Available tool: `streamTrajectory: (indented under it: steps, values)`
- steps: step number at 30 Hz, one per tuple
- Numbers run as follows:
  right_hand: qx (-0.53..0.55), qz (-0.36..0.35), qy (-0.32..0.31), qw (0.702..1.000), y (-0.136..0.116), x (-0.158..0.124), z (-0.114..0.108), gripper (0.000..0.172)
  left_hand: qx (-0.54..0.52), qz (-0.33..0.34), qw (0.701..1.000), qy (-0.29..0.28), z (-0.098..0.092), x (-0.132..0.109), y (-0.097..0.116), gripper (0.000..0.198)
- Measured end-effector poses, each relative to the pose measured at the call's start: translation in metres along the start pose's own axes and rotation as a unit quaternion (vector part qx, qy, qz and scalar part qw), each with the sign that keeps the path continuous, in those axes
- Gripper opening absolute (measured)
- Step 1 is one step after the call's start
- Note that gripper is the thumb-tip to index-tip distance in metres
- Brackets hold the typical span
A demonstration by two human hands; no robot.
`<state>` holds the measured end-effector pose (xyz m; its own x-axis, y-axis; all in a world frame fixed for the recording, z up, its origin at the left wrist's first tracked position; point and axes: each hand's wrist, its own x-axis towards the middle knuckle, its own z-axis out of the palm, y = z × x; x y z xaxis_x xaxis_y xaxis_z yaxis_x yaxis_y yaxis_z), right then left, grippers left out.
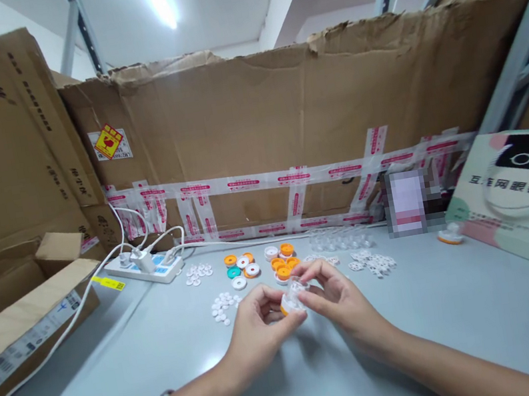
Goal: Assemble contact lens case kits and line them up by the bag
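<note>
Right now, in the head view, my left hand (pixel 258 326) curls narrowly around the orange-rimmed base of a small, round, clear-and-white plastic piece (pixel 291 302) above the grey tabletop (pixel 454 301), while my right hand (pixel 338 290) pinches its clear upper part. I judge that a steady left grip and light, even right fingertip pressure suit this best, keeping clear of the round orange plastic caps (pixel 284 272) just beyond.

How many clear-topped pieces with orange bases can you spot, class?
2: the held piece between the left hand and right hand, and the far-right piece beside the paper bag. Others may be hidden.
</note>
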<state>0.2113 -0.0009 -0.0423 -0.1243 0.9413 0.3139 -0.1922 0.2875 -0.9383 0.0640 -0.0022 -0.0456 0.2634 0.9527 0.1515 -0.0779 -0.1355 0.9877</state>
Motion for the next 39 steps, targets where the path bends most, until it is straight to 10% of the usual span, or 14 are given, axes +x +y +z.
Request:
streamTrajectory:
  steps: [39]
  values:
    - [-0.01, 0.044, -0.034, 0.998, 0.012, 0.0, -0.003, 0.033, 0.02, 0.006, 1.0, 0.003, -0.002, -0.001, 0.0, 0.028]
